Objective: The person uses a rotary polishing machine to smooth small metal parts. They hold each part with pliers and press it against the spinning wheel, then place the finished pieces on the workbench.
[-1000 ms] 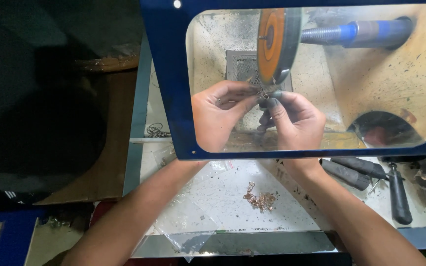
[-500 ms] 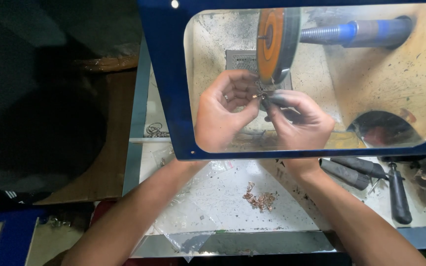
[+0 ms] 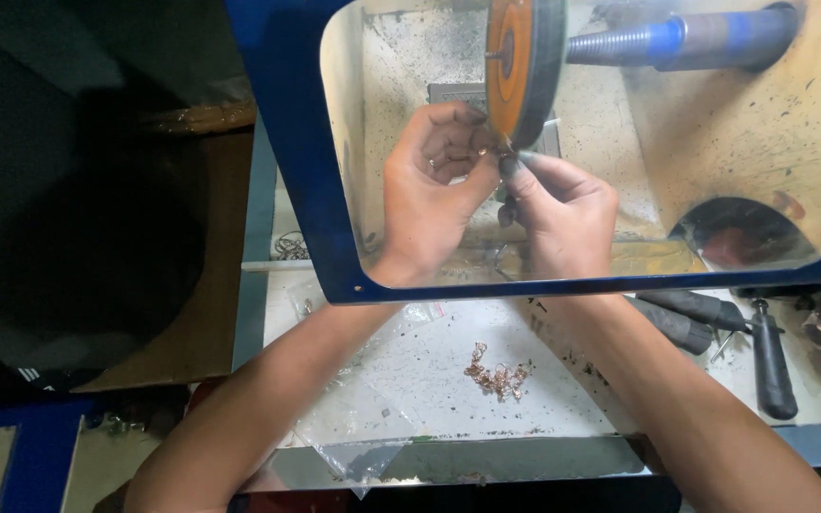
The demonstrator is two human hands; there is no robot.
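Hands number two, both raised behind one clear shield with a blue frame (image 3: 282, 142). One orange-faced polishing wheel (image 3: 522, 66) stands on edge, mounted on one horizontal shaft with a blue sleeve (image 3: 677, 40) that runs off to the right. One small metal piece (image 3: 504, 144) is pinched at the lower rim of the wheel; it is too small to tell its shape or which way its long axis runs.

Left hand (image 3: 434, 185) is curled, its fingertips closed together on the small piece from the left. Right hand (image 3: 563, 209) comes in from the right, thumb and forefinger pressed shut on the same piece, so the piece sits between the two sets of fingertips, touching the wheel just above them.

On the white bench (image 3: 429, 370) below the shield lies one loose heap of small copper-coloured rings (image 3: 498, 377), between the two forearms and well apart from the hands. Three dark-handled tools (image 3: 772, 366) lie at the right, two slanting side by side and one nearly upright in the view. One clear plastic bag (image 3: 363, 446) lies at the near edge of the bench
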